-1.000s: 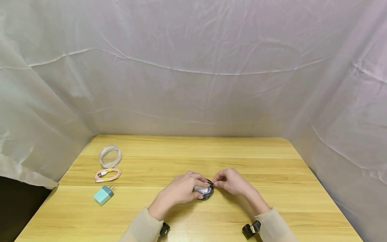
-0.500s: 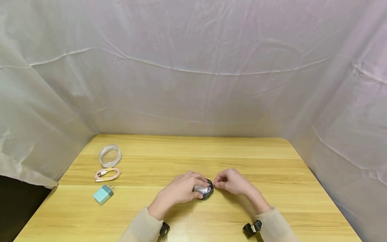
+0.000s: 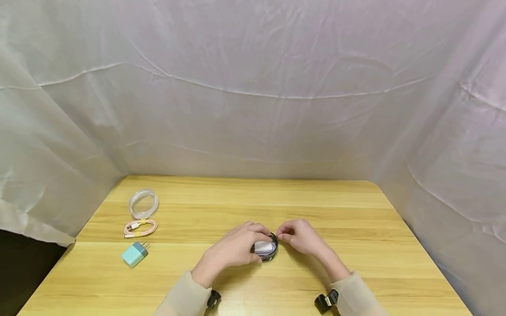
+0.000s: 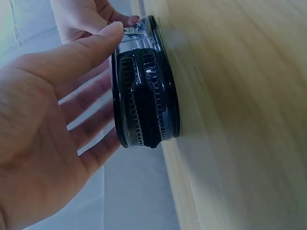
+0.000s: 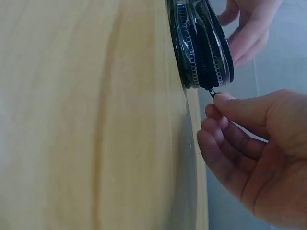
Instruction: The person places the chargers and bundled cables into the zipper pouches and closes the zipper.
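Grey fabric (image 3: pixel 253 87) fills the upper frame above a wooden table (image 3: pixel 336 215). At lower centre, the left hand (image 3: pixel 235 248) grips a round, black-edged clear case (image 3: pixel 264 248) between thumb and fingers; the right hand (image 3: pixel 302 237) is just right of it. A clear ring (image 3: pixel 144 215), a coiled pink cable (image 3: pixel 135 226) and a turquoise charger (image 3: pixel 134 254) descend along the left. The right thumb and forefinger pinch the case's zip pull (image 5: pixel 212 93).

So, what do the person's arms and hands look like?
Both sleeves are plain beige, with a small black device by the end of each. The left hand and right hand wear no gloves; no rings show.
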Available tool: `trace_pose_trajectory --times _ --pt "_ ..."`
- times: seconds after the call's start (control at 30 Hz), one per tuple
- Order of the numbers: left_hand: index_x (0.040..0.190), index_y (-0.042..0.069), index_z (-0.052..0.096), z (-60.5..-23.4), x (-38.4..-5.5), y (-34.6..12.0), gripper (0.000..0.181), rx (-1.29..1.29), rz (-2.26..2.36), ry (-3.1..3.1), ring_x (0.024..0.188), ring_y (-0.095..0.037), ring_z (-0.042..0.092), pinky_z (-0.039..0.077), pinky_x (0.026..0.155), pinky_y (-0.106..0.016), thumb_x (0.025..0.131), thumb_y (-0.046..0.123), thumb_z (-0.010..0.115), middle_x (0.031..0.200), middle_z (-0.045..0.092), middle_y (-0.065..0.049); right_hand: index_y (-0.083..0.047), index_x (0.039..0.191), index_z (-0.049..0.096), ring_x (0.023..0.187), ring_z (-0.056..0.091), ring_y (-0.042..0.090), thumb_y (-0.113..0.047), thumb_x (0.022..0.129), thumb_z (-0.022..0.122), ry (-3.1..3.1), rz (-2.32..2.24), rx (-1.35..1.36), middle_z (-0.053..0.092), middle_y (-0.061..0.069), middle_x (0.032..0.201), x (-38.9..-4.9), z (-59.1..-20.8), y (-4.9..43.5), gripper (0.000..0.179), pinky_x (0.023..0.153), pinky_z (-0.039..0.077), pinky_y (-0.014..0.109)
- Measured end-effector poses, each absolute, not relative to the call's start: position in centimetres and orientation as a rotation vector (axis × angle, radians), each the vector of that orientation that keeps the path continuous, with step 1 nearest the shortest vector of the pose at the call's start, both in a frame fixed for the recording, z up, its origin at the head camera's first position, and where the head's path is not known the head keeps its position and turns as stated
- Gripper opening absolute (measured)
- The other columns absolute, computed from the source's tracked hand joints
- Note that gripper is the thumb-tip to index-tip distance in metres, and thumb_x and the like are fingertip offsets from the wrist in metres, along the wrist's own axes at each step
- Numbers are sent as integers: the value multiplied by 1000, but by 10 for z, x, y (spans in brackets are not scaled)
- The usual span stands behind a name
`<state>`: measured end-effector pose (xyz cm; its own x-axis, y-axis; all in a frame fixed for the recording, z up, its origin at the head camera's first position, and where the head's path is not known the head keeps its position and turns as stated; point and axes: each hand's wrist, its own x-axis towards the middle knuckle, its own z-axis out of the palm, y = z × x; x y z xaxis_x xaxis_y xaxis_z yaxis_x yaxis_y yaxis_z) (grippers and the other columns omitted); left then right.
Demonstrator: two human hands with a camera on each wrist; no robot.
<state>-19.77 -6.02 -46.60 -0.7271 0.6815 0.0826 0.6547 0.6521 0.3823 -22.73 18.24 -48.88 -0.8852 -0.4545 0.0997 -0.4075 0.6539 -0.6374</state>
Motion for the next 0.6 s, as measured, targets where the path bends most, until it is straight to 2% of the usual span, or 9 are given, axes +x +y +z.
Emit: trace_pose_trajectory --times 0.1,0.3,0.6 --pt "131 20 73 -466 -197 -60 56 1143 602 2777 132 -15 53 47 112 -44 78 21 92 145 61 11 -14 90 77 79 61 4 -8 94 74 2787 -1052 -731 72 -10 83 -227 -489 183 8 76 53 26" --pt "133 21 73 -467 -197 -61 55 1108 622 2759 133 -17 55 50 108 -45 81 23 89 146 61 11 -13 90 77 76 59 5 -6 94 75 2755 -1042 -711 72 -8 82 -227 -487 183 8 72 52 24" --pt "136 22 71 -469 -198 -60 50 1073 614 2756 134 -17 55 50 108 -46 88 25 83 146 61 12 -9 90 77 72 57 7 -9 94 74 2713 -1022 -731 71 -5 82 -226 -485 186 5 65 51 23"
